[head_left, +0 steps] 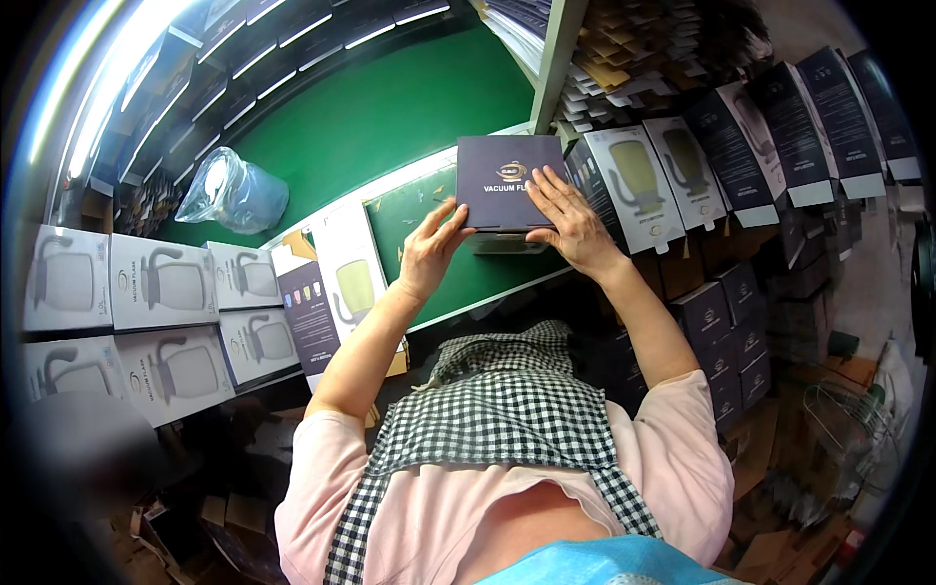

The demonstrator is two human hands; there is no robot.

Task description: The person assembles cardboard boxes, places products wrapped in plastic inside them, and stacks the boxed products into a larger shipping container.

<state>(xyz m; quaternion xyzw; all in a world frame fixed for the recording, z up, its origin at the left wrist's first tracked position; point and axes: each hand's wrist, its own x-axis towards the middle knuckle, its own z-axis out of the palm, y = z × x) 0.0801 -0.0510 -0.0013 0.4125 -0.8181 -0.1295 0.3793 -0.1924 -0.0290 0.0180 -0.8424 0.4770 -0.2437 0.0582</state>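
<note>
A dark purple cardboard vacuum flask box (485,164) stands upright on the green worktop (401,208) in front of me, its top closed. At the near left corner of the box, my left hand (431,249) is closed, fingertips and thumb pinching the edge. My right hand (575,226) lies over the right part of the lid, its fingers stretched out flat and its thumb at the near edge. The box's lower part is mostly out of sight below the lid.
White-fronted flask boxes (175,283) are stacked at the left, and more boxes (639,185) stand in a row at the right. A clear plastic bag (234,193) sits at the back left. A metal post (558,68) rises beyond the box. Dark cartons (704,317) are piled lower right.
</note>
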